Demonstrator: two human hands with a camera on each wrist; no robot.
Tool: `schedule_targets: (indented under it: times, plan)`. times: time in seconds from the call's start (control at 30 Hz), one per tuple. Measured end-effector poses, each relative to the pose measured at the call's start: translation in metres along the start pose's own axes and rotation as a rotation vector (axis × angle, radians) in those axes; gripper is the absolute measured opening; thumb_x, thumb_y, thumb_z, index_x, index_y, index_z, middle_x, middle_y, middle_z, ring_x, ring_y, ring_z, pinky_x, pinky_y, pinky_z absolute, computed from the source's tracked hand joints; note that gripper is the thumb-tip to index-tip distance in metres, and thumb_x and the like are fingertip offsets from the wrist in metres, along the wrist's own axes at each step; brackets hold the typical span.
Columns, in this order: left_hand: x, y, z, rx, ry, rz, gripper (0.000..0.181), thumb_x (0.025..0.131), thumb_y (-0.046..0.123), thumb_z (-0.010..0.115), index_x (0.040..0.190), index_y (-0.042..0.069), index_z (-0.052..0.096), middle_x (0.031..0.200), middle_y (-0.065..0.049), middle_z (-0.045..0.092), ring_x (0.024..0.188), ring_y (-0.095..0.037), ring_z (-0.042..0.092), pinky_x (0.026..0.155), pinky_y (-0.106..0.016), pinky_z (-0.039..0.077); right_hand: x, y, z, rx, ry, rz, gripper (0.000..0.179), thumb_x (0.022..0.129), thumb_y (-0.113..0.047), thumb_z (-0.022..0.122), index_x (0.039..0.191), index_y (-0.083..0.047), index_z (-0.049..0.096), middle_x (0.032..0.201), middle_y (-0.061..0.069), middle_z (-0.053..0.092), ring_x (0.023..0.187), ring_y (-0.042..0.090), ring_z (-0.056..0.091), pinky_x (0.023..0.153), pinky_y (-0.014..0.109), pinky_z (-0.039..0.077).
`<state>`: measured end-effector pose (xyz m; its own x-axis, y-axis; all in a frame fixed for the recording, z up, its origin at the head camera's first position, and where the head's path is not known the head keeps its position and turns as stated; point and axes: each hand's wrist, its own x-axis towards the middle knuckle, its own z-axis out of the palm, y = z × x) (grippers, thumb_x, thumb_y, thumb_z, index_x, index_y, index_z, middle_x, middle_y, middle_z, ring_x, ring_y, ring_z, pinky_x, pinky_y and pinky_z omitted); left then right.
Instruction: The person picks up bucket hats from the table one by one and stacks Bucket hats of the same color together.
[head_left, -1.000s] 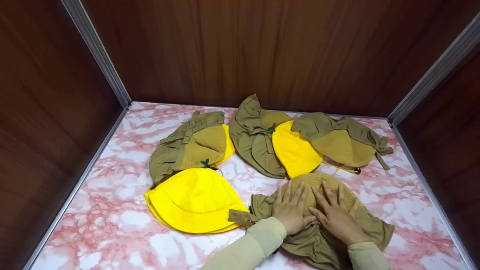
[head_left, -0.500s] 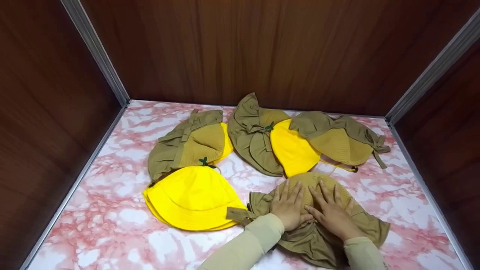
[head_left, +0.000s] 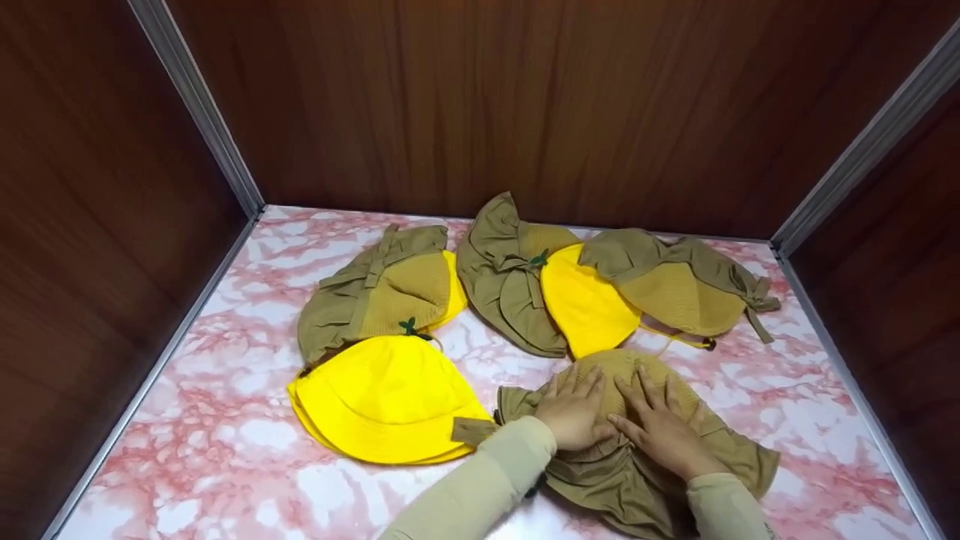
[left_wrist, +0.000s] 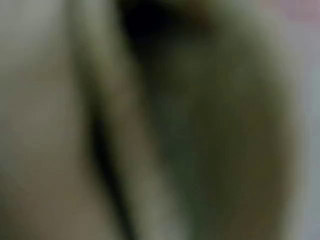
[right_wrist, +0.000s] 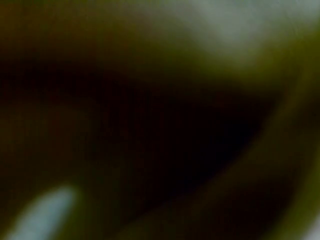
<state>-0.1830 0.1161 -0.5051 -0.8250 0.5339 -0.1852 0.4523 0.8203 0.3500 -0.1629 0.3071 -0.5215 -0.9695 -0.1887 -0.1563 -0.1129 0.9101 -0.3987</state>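
In the head view an olive-brown sun hat (head_left: 637,484) with a ribbed crown and a gathered cloth brim lies flat at the front right. My left hand (head_left: 574,411) rests on the left of its crown with fingers stretched out. Beside it my right hand (head_left: 664,427) lies palm down on the same hat, fingers spread. The two thumbs come close together at the middle. A cloth tie of this hat reaches left over the brim of a yellow bucket hat (head_left: 397,397). Both wrist views are blurred close-ups of brownish cloth.
Behind lie more olive hats: one at the left (head_left: 405,292), one in the middle (head_left: 502,292) and one at the right (head_left: 682,292). Another yellow hat (head_left: 589,300) sits between the last two. Dark wood panels (head_left: 480,105) enclose the pink-marbled table (head_left: 225,442) on three sides.
My left hand has slid slightly to the left on the olive hat. The right hand stays nearly in place, and the other hats lie as before.
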Motion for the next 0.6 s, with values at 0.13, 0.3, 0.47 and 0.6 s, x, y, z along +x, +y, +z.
schedule_targets:
  times: [0.13, 0.3, 0.47, 0.6]
  plan:
    - [0.007, -0.014, -0.024, -0.206, -0.001, 0.016, 0.069, 0.1, 0.038, 0.055, 0.155, 0.007, 0.029, 0.163, -0.008, 0.027, 0.151, -0.026, 0.025, 0.124, -0.042, 0.021, 0.001, 0.0, 0.001, 0.002, 0.022, -0.015, 0.071, 0.097, -0.059, 0.048, 0.156, -0.022, 0.031, 0.166, 0.018, 0.006, 0.144, 0.061, 0.002, 0.098, 0.087, -0.01]
    - [0.023, -0.045, -0.051, -0.73, 0.207, -0.012, 0.049, 0.098, 0.016, 0.055, 0.139, -0.009, 0.046, 0.14, -0.026, 0.052, 0.127, -0.034, 0.052, 0.11, -0.042, 0.043, 0.002, 0.001, 0.0, 0.006, 0.051, -0.031, 0.069, 0.098, -0.057, 0.048, 0.156, -0.023, 0.032, 0.166, 0.016, 0.007, 0.143, 0.061, 0.006, 0.098, 0.087, -0.008]
    - [0.027, -0.084, -0.062, -1.458, 0.402, -0.263, 0.05, 0.099, 0.016, 0.053, 0.142, -0.009, 0.042, 0.147, -0.027, 0.044, 0.136, -0.039, 0.043, 0.116, -0.047, 0.036, 0.001, 0.002, 0.001, 0.012, 0.046, -0.025, 0.069, 0.098, -0.057, 0.048, 0.156, -0.023, 0.031, 0.166, 0.015, 0.006, 0.143, 0.062, 0.006, 0.099, 0.086, -0.009]
    - [0.026, -0.112, -0.057, -1.922, 0.554, -0.42, 0.055, 0.103, 0.014, 0.045, 0.151, -0.008, 0.026, 0.157, -0.028, 0.027, 0.145, -0.043, 0.03, 0.121, -0.047, 0.029, 0.0, 0.003, 0.002, 0.018, 0.033, -0.019, 0.07, 0.098, -0.057, 0.047, 0.156, -0.022, 0.031, 0.166, 0.017, 0.006, 0.143, 0.062, 0.005, 0.099, 0.086, -0.01]
